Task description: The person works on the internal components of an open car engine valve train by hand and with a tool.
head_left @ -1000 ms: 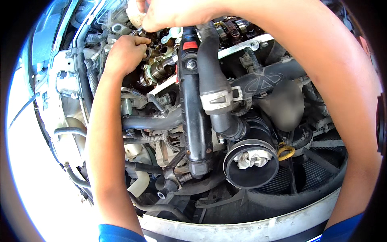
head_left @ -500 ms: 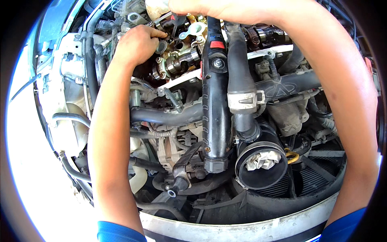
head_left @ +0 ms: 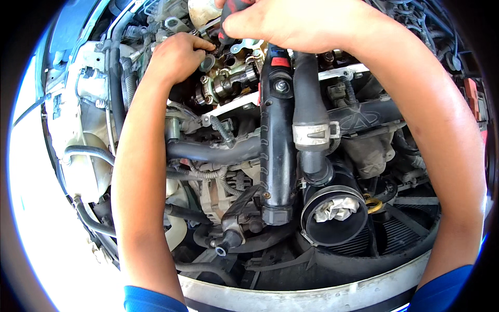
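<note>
At the far left part of the opened engine, my left hand (head_left: 179, 58) rests with its index finger stretched toward the camshaft (head_left: 236, 83). Its other fingers curl down out of sight, and what they hold, if anything, is hidden. A round grey metal disc (head_left: 208, 64) sits just below the fingertips. My right hand (head_left: 260, 23) is closed around a red-and-black tool handle (head_left: 226, 32), tilted over the engine close to my left index fingertip. The tool's working end cannot be made out. A light green metal piece with a round end (head_left: 248, 46) lies just beside the handle.
A long black tube (head_left: 278, 156) and a thick hose with a metal clamp (head_left: 312, 134) run toward me. Crumpled white material plugs the wide black intake pipe (head_left: 335, 208). The fan shroud (head_left: 374, 255) and the pale front edge of the car (head_left: 312, 294) lie nearest me.
My right hand has moved lower and nearer, bringing the red-and-black handle further into view and covering more of the engine. My left hand keeps its place.
</note>
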